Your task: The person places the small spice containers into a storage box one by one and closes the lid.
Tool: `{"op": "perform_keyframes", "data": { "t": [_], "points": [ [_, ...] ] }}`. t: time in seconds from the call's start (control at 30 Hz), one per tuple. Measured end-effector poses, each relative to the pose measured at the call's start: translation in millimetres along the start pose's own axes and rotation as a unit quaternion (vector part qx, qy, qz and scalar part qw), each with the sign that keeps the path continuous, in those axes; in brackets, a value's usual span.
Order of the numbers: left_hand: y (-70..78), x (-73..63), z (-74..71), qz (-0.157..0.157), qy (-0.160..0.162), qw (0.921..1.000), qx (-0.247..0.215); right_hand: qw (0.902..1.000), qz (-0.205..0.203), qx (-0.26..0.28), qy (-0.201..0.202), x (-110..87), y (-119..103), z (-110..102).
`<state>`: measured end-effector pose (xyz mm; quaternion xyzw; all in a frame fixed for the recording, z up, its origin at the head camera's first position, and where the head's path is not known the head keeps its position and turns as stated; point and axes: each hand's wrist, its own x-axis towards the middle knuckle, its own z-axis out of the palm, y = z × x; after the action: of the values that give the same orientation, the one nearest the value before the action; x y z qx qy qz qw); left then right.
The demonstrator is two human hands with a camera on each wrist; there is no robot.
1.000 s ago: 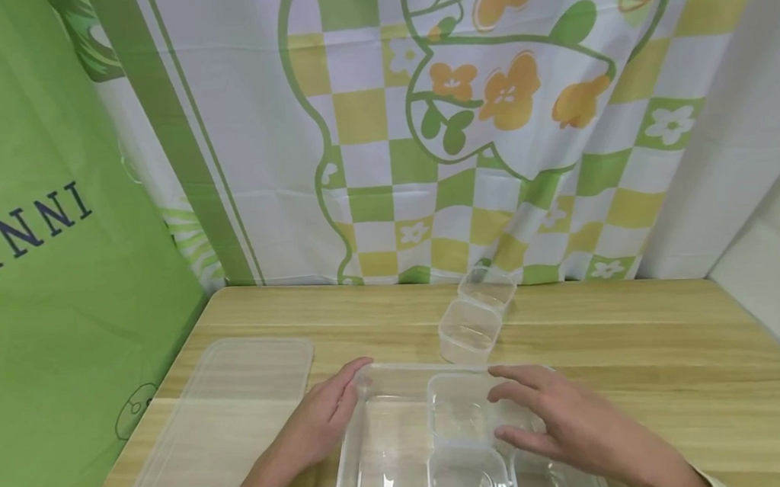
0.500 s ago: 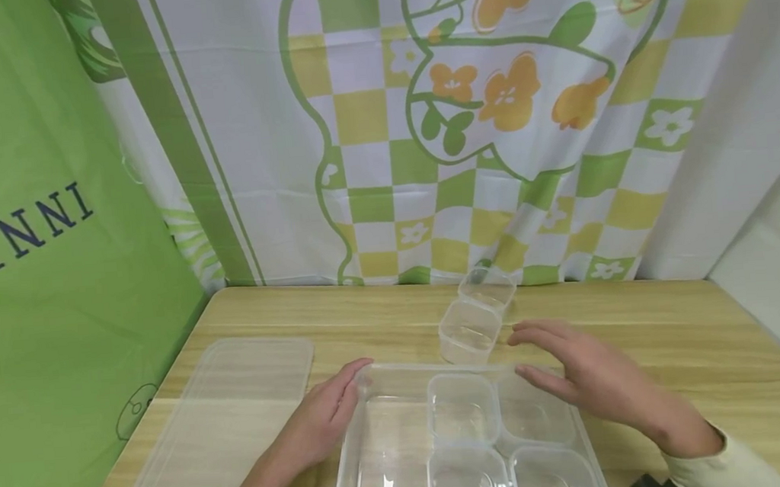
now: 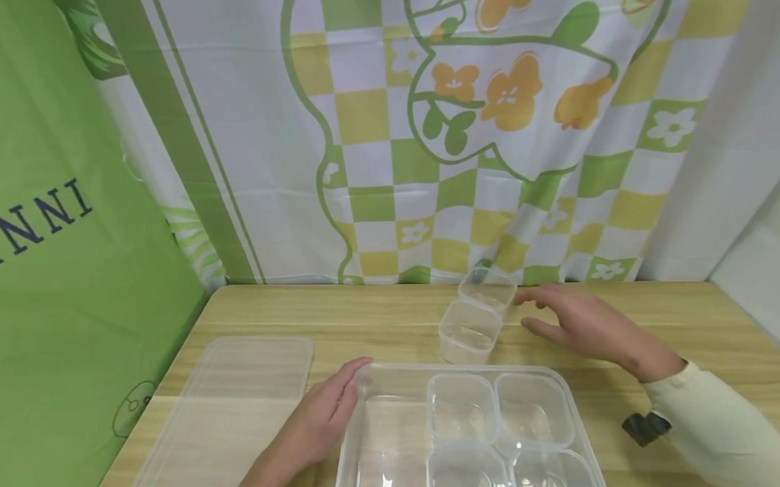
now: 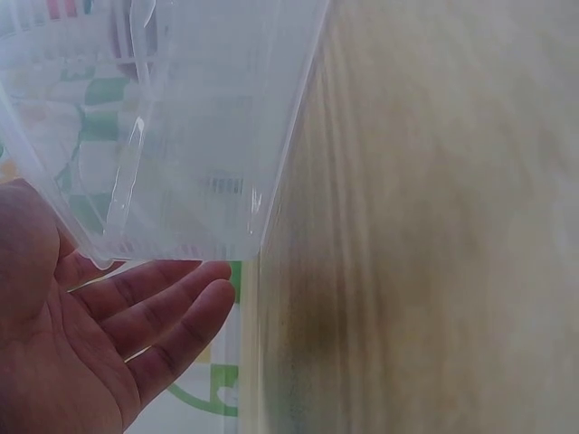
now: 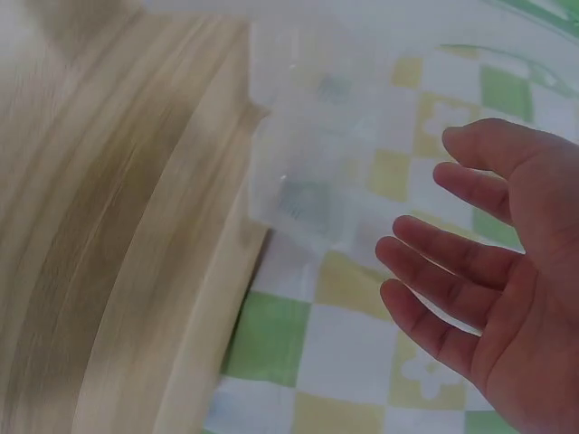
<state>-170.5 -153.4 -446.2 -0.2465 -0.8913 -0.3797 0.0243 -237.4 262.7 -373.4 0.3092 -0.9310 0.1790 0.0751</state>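
In the head view my left hand (image 3: 321, 417) rests against the far left corner of a large clear plastic box (image 3: 389, 370). Its fingers look extended along the box's end in the left wrist view. Small clear plastic containers sit inside the box's right part, including a far left one (image 3: 463, 410) and a far right one (image 3: 535, 412). Behind the box stand two more small containers, the nearer one (image 3: 468, 329) and the farther one (image 3: 488, 288). My right hand (image 3: 585, 324), fingers apart and loosely bent, hovers just right of these two and holds nothing.
A flat clear lid (image 3: 238, 408) lies left of the box on the wooden table (image 3: 679, 335). A patterned curtain (image 3: 468, 191) hangs at the table's back edge, and a green cloth (image 3: 60, 338) hangs at the left.
My right hand has moved from above the small containers in the box, backward and right, to beside the two containers behind it. My left hand has stayed at the box's corner.
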Motion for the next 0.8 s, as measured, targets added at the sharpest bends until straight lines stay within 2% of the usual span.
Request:
{"op": "perform_keyframes", "data": {
  "t": [0.2,0.5,0.8],
  "points": [
    [-0.2,-0.2,-0.4,0.0,-0.001,1.0,-0.005,0.9999,0.013,0.0,-0.012,11.6,12,6],
    [0.3,-0.1,0.9,-0.003,0.0,1.0,0.001,0.9997,0.006,0.007,0.022,17.5,27,19],
    [0.9,0.6,0.2,-0.007,0.001,1.0,0.007,0.9993,0.016,0.026,0.022,22.5,34,29]
  ]
}}
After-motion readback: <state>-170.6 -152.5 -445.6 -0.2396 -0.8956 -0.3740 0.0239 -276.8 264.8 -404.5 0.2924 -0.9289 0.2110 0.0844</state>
